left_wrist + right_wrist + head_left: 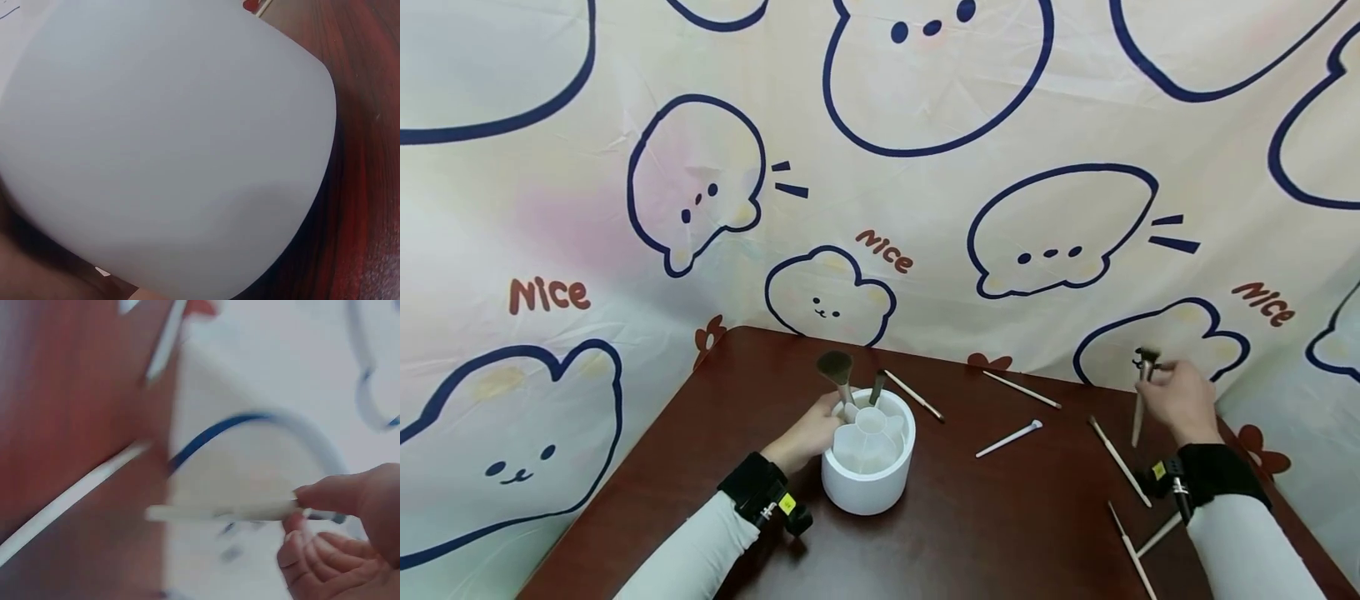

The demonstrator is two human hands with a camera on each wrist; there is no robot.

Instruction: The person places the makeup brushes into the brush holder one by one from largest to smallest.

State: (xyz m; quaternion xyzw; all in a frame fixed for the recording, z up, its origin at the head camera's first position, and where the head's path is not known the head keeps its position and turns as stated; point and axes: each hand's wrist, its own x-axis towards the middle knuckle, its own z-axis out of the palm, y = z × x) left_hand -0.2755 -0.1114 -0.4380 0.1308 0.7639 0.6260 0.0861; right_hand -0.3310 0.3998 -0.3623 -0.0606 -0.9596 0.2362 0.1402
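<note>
My left hand [808, 435] grips the left side of a round white brush holder [867, 493], which stands on the table. The holder's smooth wall [175, 137] fills most of the left wrist view. Inside it are clear petal-shaped compartments, with a large fluffy makeup brush [836, 367] and a smaller dark-tipped brush [877, 387] standing at the back. Over at the far right, my right hand [1182, 402] pinches a makeup brush [1138, 418] near its dark bristles, its pale handle hanging down. The right wrist view shows this brush [250, 512] between thumb and fingers, slightly blurred.
Several slim brushes lie scattered on the dark red-brown table [985, 525], among them one behind the holder [913, 395], one near the back edge [1022, 389] and a white spoon-tipped stick [1009, 438]. A patterned cloth [925, 200] hangs right behind the table.
</note>
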